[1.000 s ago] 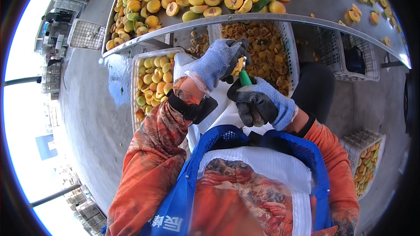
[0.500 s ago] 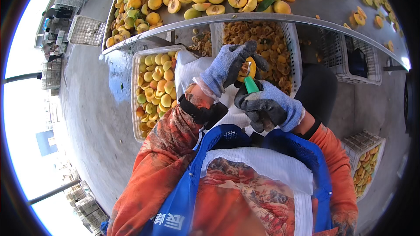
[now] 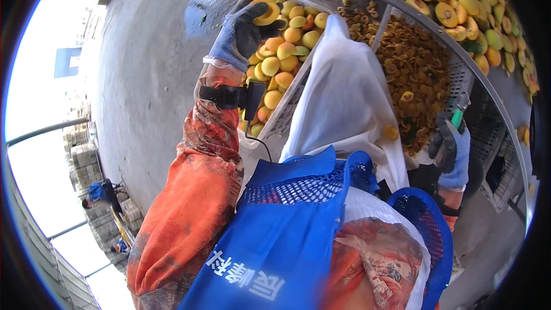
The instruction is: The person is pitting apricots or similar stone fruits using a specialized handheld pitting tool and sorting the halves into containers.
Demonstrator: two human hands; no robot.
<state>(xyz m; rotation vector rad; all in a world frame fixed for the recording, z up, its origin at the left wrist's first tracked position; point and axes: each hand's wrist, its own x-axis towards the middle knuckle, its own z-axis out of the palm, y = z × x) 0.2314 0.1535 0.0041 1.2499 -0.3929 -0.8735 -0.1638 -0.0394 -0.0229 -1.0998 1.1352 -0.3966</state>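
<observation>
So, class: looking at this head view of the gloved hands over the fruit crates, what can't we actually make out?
- The tool in the right hand: only a green handle shows; the glove hides the rest.
- The underside of the fruit half in the left hand: the fingers cover it.
- The crate of pits: its near side is hidden by the white apron.
- The far table of fruit: cut off by the picture's rim.
</observation>
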